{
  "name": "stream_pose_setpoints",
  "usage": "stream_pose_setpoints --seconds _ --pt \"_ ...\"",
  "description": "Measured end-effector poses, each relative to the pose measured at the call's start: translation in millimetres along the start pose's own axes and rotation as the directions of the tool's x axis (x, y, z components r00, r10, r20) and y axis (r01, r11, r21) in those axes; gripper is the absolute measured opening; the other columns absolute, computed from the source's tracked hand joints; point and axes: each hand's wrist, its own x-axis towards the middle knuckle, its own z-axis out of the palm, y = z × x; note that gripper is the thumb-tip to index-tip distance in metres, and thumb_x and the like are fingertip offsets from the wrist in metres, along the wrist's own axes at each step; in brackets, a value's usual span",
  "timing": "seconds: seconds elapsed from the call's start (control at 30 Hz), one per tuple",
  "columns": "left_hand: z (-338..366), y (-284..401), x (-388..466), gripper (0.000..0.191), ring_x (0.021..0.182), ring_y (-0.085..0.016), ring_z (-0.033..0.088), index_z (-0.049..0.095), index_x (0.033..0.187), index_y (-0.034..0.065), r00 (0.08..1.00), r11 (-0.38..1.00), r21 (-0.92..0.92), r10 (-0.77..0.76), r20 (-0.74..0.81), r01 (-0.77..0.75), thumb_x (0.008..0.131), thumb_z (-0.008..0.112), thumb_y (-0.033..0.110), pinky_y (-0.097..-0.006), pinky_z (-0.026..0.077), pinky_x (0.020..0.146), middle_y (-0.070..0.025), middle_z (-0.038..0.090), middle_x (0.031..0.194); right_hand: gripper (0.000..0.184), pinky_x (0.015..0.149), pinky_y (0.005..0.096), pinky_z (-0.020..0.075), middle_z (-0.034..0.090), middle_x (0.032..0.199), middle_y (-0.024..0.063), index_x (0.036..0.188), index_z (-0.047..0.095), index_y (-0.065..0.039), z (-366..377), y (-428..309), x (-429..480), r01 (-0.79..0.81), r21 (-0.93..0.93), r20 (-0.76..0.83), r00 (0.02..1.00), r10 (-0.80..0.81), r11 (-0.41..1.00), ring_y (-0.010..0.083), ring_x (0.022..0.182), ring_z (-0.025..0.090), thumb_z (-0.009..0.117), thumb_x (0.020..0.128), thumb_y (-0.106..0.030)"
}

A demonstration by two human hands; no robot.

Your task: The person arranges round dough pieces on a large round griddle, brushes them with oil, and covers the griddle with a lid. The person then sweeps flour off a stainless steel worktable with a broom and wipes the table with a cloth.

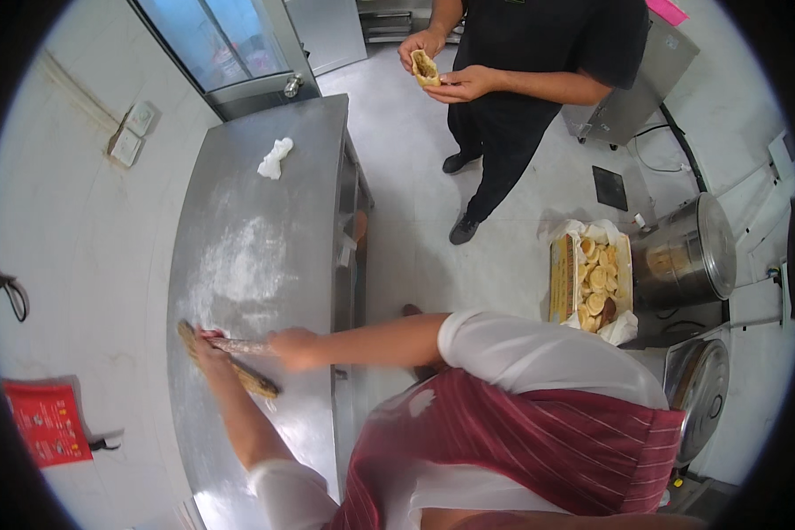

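Observation:
My left hand (211,351) rests on a long, rough, yellow-brown object (255,383) lying slantwise on the steel table (238,199); it looks like a bench brush, but blur leaves this unsure. My right hand (297,348) is closed around one end of a narrow, flour-dusted tool (242,346). That tool's far end reaches my left hand, beside a small red part. Its exact kind cannot be told. White flour (238,258) is spread on the tabletop beyond my hands, and a crumpled white cloth or paper (275,158) lies near the far end.
A person in black (517,79) stands beyond the table, holding a torn filled flatbread (426,68) in both hands. Right of the aisle, a paper-lined box (562,281) of round flatbreads (596,278) stands beside a lidded steel pot (676,255). A glass-paned door (218,40) adjoins the table's far end.

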Motion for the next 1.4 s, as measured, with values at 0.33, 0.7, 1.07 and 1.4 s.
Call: stream_pose_setpoints --seconds 0.33,0.7,1.07,1.4 --pt "16.4 -102.3 -189.4 0.042 0.095 -0.019 0.056 0.052 0.12 0.0076 0.945 0.797 0.508 0.279 0.171 -0.328 0.092 0.051 0.039 -0.0337 0.049 0.073 -0.0081 0.056 0.111 0.04 0.072 0.0497 0.0474 0.063 0.091 0.0241 0.111 0.052 -0.001 -30.8 78.3 -160.9 -0.195 0.194 -0.203 0.951 0.234 0.961 0.042 0.087 0.061 0.065 0.077 -0.018" --pt "98.1 -340.5 -435.5 0.047 0.092 -0.014 0.055 0.053 0.121 -0.0011 0.995 0.762 0.648 -0.073 0.062 0.015 0.086 0.063 0.029 -0.0287 0.045 0.077 -0.0039 0.057 0.105 0.055 0.073 0.0358 0.0491 0.066 0.099 0.0115 0.121 0.051 0.001 -40.2 205.7 -336.1 -0.151 0.396 0.327 0.945 0.014 0.906 0.0219 0.083 0.063 0.073 0.079 -0.028" --pt "-32.0 -441.9 -413.0 0.029 0.067 -0.015 0.056 0.056 0.09 0.0009 0.915 0.528 0.764 -0.071 -0.396 0.371 0.08 0.065 0.027 -0.0318 0.047 0.061 -0.0067 0.058 0.077 0.046 0.074 0.0456 0.0479 0.065 0.083 0.0222 0.088 0.063 0.002 16.0 513.5 -689.2 -0.843 -0.059 0.071 0.53 0.845 0.534 0.0398 0.083 0.063 0.062 0.085 -0.044" --pt "-71.1 -428.9 -171.3 0.043 0.07 -0.026 0.065 0.068 0.092 -0.0005 0.781 0.239 0.871 0.386 -0.491 0.429 0.08 0.062 0.04 -0.0424 0.049 0.066 -0.0147 0.066 0.075 0.025 0.047 0.0272 0.0475 0.063 0.071 0.0072 0.089 0.06 -0.001 104.7 470.7 -740.9 -0.969 0.224 0.379 0.181 0.907 0.1 0.014 0.057 0.062 0.064 0.085 -0.025"
